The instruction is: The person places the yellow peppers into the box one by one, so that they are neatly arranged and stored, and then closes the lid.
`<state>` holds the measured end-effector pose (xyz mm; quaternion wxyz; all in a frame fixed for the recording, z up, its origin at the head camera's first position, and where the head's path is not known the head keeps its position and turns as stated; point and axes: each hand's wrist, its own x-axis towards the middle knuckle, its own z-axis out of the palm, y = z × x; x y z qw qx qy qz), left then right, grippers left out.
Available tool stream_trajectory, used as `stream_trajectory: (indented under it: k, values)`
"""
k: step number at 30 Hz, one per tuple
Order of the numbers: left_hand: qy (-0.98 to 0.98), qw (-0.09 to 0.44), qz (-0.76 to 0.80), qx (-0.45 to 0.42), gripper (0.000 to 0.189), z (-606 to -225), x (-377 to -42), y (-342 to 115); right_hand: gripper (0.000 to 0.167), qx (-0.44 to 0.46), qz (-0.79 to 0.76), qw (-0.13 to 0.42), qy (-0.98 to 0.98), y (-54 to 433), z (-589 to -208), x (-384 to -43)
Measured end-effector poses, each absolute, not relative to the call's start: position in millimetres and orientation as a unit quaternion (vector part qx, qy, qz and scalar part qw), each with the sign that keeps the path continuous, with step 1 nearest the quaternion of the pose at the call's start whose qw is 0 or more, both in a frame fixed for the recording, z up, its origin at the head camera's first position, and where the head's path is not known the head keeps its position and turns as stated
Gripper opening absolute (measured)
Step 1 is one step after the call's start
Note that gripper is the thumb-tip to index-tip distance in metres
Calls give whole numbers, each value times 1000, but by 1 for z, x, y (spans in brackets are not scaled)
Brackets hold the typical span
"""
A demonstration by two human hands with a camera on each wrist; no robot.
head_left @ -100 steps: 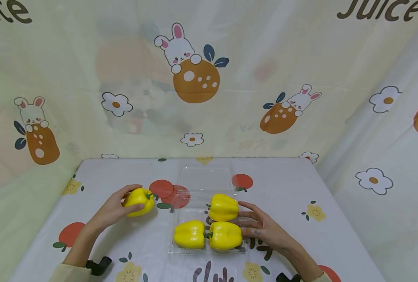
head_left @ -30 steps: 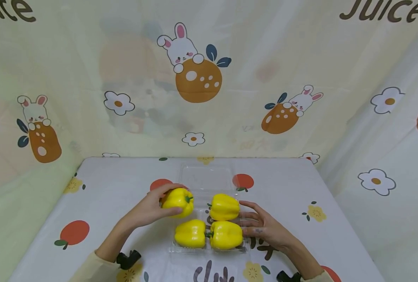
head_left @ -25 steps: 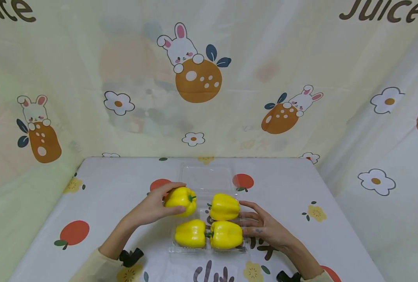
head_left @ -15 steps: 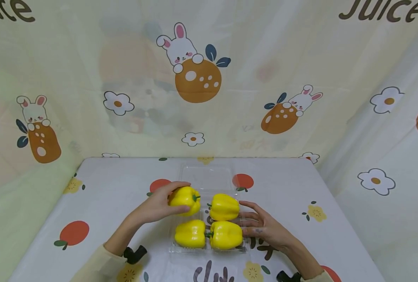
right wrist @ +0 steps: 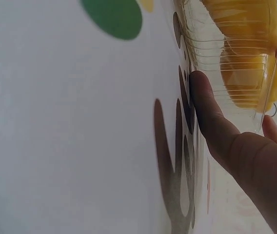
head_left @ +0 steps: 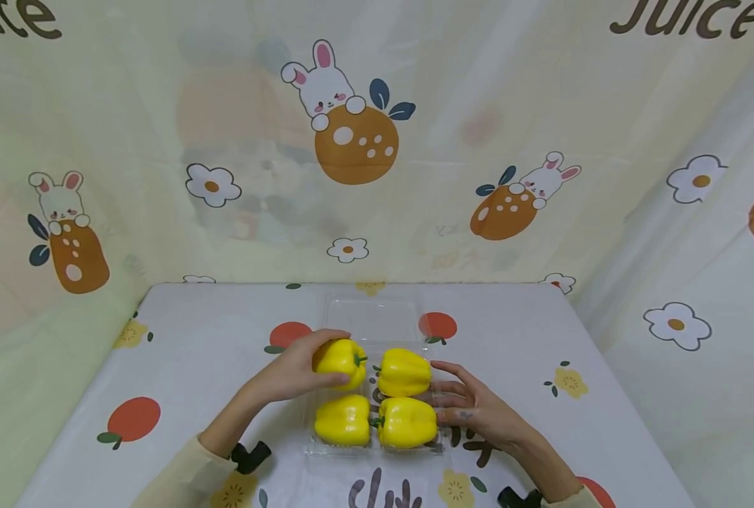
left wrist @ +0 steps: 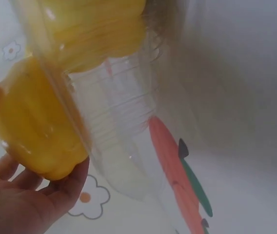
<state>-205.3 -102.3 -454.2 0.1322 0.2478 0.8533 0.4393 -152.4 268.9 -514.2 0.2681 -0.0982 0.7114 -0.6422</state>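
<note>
My left hand (head_left: pixel 291 370) grips a yellow bell pepper (head_left: pixel 339 363), thumb on its near side and fingers over the far side. The pepper is at the back-left part of a clear plastic clamshell box (head_left: pixel 326 449); in the left wrist view it shows beside the box wall (left wrist: pixel 119 92). Three more yellow bell peppers lie in the box: one back right (head_left: pixel 404 372), one front left (head_left: pixel 342 420), one front right (head_left: pixel 408 422). My right hand (head_left: pixel 479 409) rests against the box's right side, thumb (right wrist: pixel 204 92) on its wall, fingers spread and holding no pepper.
The box's clear lid (head_left: pixel 373 319) lies folded back behind it. A white printed cloth (head_left: pixel 517 331) covers the table, and a patterned curtain (head_left: pixel 440 190) hangs at the back and sides. Black straps (head_left: pixel 251 457) sit at the wrists.
My left hand has carried its bell pepper rightward from the table's left to the box's back-left part. My right hand and the other three peppers have stayed in place.
</note>
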Motion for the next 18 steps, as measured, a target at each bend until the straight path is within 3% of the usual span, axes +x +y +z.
stream_trajectory:
  k: [18]
  values:
    - [870, 113, 411, 247, 70, -466, -202, -90, 88, -101, -642, 269, 711, 269, -516, -153]
